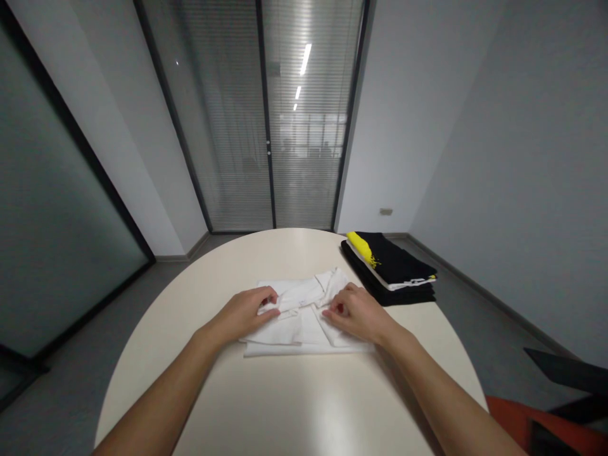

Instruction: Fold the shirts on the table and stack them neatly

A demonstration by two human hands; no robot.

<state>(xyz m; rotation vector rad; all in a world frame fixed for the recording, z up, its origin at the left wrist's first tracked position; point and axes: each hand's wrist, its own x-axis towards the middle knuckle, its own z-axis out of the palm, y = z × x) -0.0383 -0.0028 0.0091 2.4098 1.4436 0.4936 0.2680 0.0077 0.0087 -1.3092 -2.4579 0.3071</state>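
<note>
A white garment (pixel 311 326), apparently a shirt, lies partly folded on the round table, with creased layers on top and a straight hem along its near side. Over its left part is my left hand (pixel 249 310), its fingers bent and the thumb apart from them. My right hand (pixel 356 310) is at the garment's right part, fingers curled and thumb held away. No cloth shows pinched in either hand. Contact under the fingers is partly hidden.
Beyond my right hand, a stack of folded black clothes (pixel 394 259) with a yellow print and a white layer sits on the pale round table (pixel 285 405). An orange-red chair (pixel 532 421) stands at the lower right. Glass panels with blinds (pixel 228 126) are behind the table.
</note>
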